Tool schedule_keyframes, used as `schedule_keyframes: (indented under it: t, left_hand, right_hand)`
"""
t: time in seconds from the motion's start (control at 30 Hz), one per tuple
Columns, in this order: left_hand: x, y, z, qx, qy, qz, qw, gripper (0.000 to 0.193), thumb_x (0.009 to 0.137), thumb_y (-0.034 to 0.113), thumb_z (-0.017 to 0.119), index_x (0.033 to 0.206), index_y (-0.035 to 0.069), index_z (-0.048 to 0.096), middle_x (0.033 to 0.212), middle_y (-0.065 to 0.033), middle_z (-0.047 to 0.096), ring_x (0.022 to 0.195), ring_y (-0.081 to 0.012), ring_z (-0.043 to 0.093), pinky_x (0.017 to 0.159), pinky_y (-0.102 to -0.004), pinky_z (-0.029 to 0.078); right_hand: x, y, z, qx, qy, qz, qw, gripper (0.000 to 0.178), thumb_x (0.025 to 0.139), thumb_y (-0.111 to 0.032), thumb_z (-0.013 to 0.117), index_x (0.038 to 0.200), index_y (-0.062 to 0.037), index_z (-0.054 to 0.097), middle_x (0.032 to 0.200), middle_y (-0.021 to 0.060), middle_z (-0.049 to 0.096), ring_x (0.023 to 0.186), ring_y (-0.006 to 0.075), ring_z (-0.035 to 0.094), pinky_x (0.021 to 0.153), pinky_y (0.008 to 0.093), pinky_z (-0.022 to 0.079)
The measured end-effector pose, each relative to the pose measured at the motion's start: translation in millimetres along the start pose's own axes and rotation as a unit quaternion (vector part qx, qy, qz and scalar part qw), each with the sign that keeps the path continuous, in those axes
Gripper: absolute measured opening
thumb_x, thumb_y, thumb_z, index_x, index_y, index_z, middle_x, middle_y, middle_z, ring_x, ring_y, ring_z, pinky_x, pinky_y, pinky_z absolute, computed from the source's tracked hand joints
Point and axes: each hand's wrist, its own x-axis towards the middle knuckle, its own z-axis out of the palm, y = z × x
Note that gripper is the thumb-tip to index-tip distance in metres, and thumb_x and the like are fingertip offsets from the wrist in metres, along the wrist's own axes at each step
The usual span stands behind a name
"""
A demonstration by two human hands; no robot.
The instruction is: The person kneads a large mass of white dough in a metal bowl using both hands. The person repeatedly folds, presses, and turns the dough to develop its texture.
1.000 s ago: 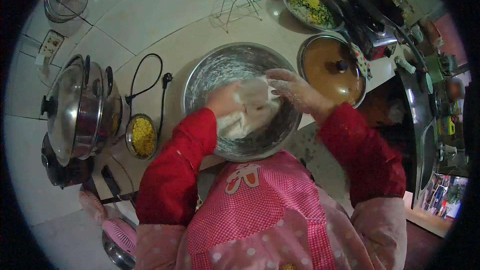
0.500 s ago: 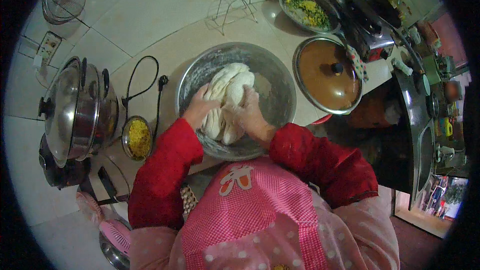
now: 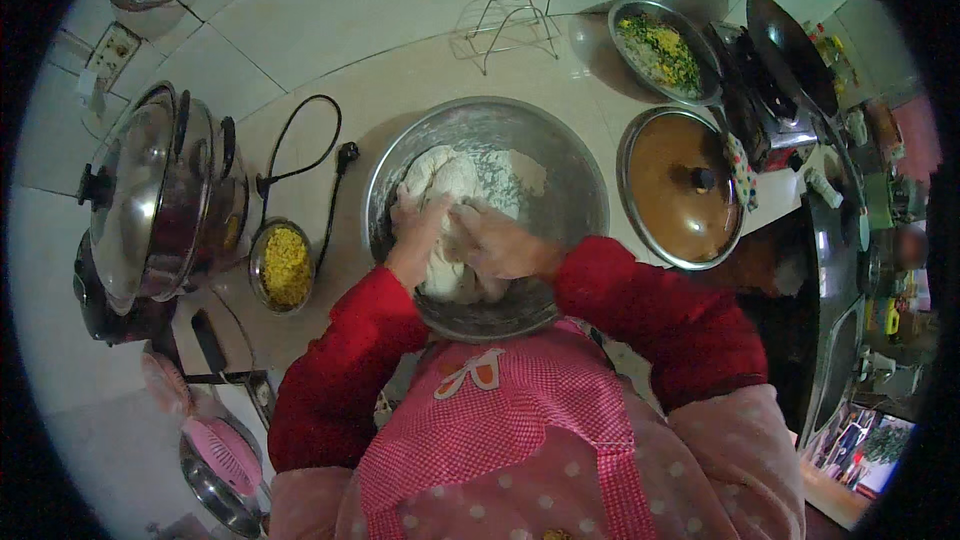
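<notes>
A lump of white dough (image 3: pixel 437 178) lies in the left part of a wide steel bowl (image 3: pixel 575 205), with a lengthwise fold in it. Loose flour (image 3: pixel 497 175) coats the bowl's bottom beside the dough. My left hand (image 3: pixel 417 238) grips the dough's left side. From the right, my right hand (image 3: pixel 508 242) presses into its middle with the fingers curled. The two hands meet over the dough and hide part of it. Red sleeves cover both forearms.
Left of the bowl stand a small dish of yellow crumbs (image 3: pixel 286 268), a black power cord (image 3: pixel 335 190) and a lidded steel pot (image 3: pixel 150 205). To the right are a glass-lidded pan (image 3: pixel 675 205), a bowl of chopped filling (image 3: pixel 655 55) and a stove (image 3: pixel 765 90). A wire rack (image 3: pixel 510 25) stands behind.
The view has shifted, so surroundings sit lower and further right. The dough has become more compact and lies further left in the bowl. My right hand has moved in over its middle, exposing flour.
</notes>
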Motion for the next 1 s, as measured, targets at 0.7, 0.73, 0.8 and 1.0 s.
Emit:
schedule_keyframes:
  t: [0.7, 0.73, 0.8, 1.0]
  left_hand:
    - [14, -31, 11, 0.361, 0.072, 0.131, 0.920, 0.100, 0.070, 0.050, 0.070, 0.146, 0.007, 0.019, 0.143, -0.0363, 0.016, 0.129, -0.0505, 0.022, 0.105, -0.0540, 0.026]
    - [13, -28, 12, 0.362, 0.071, 0.118, 0.922, 0.100, 0.070, 0.049, 0.070, 0.146, 0.008, 0.019, 0.143, -0.0359, 0.016, 0.130, -0.0503, 0.022, 0.105, -0.0541, 0.026]
    - [8, -21, 12, 0.363, 0.068, 0.091, 0.925, 0.101, 0.070, 0.049, 0.070, 0.146, 0.009, 0.018, 0.143, -0.0352, 0.015, 0.130, -0.0498, 0.021, 0.105, -0.0542, 0.026]
    - [5, -10, 13, 0.348, 0.041, 0.060, 0.935, 0.102, 0.070, 0.050, 0.070, 0.147, 0.010, 0.017, 0.145, -0.0299, 0.018, 0.131, -0.0481, 0.022, 0.104, -0.0552, 0.026]
  right_hand:
    - [-43, 141, -9, -0.402, -0.053, 0.043, 0.913, 0.030, 0.085, -0.010, 0.048, 0.108, 0.0095, 0.052, 0.119, 0.0271, 0.050, 0.100, 0.0402, 0.057, 0.082, 0.0443, 0.049]
    - [-53, 141, -5, -0.394, -0.055, 0.052, 0.916, 0.028, 0.085, -0.009, 0.048, 0.106, 0.0092, 0.053, 0.114, 0.0264, 0.052, 0.096, 0.0404, 0.059, 0.079, 0.0450, 0.050]
    - [-65, 117, -3, -0.361, -0.039, 0.077, 0.929, 0.025, 0.085, -0.008, 0.047, 0.102, 0.0078, 0.054, 0.105, 0.0248, 0.056, 0.089, 0.0407, 0.060, 0.075, 0.0462, 0.050]
    - [-60, 84, -25, -0.377, -0.198, 0.002, 0.905, 0.024, 0.082, -0.012, 0.051, 0.100, 0.0027, 0.058, 0.105, 0.0270, 0.054, 0.095, 0.0409, 0.057, 0.081, 0.0478, 0.047]
